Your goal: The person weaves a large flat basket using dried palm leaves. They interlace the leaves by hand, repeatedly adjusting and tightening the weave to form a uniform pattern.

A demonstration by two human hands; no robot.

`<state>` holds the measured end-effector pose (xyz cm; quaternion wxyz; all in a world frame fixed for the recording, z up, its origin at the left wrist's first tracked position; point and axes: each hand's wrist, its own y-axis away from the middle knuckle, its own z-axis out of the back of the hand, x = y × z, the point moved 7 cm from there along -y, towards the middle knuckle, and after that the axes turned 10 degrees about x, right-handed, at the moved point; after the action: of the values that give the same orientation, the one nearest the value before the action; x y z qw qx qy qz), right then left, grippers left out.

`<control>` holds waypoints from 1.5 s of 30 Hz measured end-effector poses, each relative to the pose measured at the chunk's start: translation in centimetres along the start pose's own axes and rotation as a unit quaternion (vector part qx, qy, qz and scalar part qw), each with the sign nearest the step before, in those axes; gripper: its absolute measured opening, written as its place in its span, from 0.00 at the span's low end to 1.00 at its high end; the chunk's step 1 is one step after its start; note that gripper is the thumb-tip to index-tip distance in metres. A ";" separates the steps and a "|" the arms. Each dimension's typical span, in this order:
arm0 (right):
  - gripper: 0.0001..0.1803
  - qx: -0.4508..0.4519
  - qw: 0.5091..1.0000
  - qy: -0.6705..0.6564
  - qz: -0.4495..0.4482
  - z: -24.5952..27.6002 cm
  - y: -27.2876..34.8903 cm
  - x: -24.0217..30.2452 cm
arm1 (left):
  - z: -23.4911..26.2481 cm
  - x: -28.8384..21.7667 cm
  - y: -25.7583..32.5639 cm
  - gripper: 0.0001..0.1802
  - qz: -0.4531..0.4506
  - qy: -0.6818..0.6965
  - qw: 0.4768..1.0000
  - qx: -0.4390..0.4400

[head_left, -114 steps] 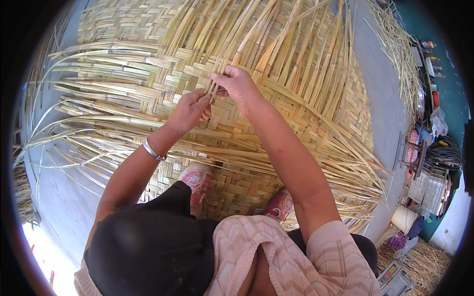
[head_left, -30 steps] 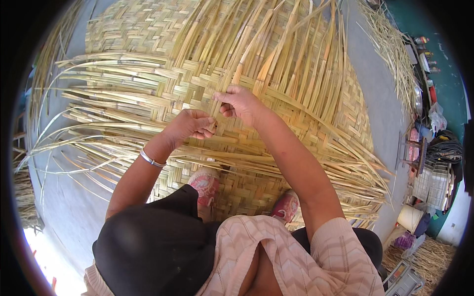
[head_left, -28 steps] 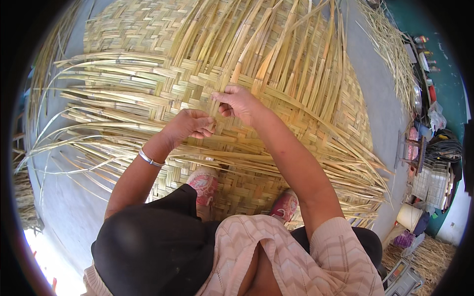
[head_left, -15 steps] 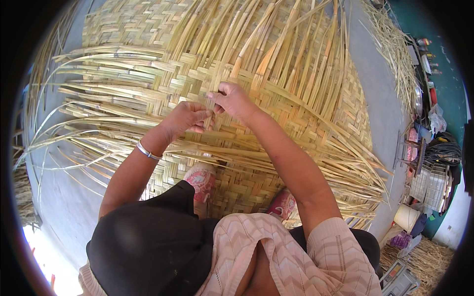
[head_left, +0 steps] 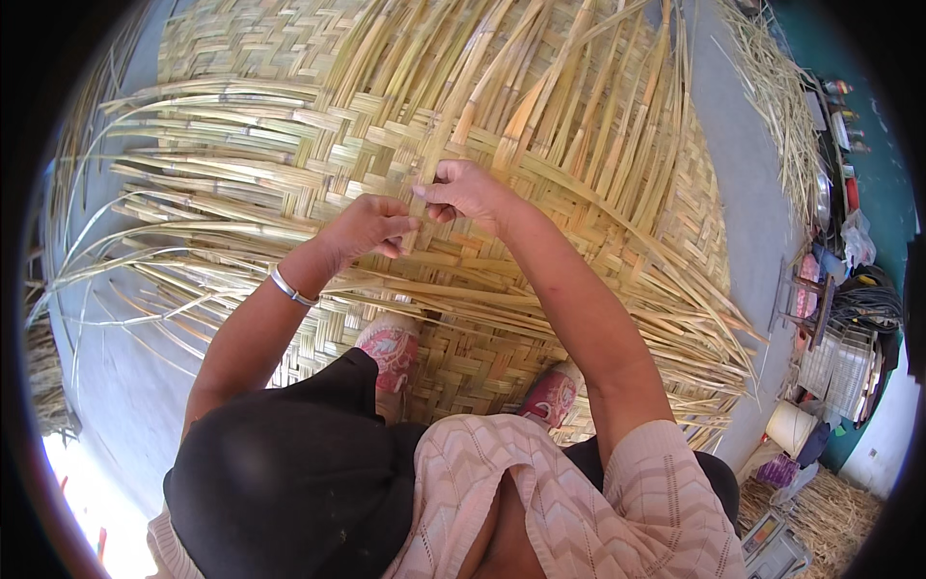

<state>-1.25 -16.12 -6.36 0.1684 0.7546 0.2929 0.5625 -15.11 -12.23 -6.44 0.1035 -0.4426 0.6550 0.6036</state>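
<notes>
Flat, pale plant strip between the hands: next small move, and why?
Probably press the flat, pale plant strip down against the straw-coloured woven mat: the bare right hand pinches it, the bare left hand is at its near end, and weave lies below both.

Grey floor (head_left: 116, 410) — green-and-white wall (head_left: 883, 145) at right — bright light (head_left: 101, 497) lower left.

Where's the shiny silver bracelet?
In the head view, the silver bracelet circles the left wrist, just below the left hand, left of the pink shoes.
</notes>
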 end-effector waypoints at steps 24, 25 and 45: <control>0.12 -0.235 0.950 0.138 0.150 9.6 -1.7 4.7 | 1.9 1.3 -2.9 0.12 -0.011 0.022 0.998 -0.064; 0.13 -0.237 0.949 0.142 0.155 9.8 -2.0 4.6 | 1.8 1.2 -2.9 0.12 -0.010 0.020 0.998 -0.064; 0.17 -0.310 0.842 0.397 0.193 8.6 -1.9 5.4 | 2.2 -6.5 -5.8 0.21 -0.113 -0.444 0.879 -0.134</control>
<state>7.50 -10.56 -6.07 0.1506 0.4165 -0.0063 0.8965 -8.07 -6.65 -6.73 0.3906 -0.2088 0.3989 0.8029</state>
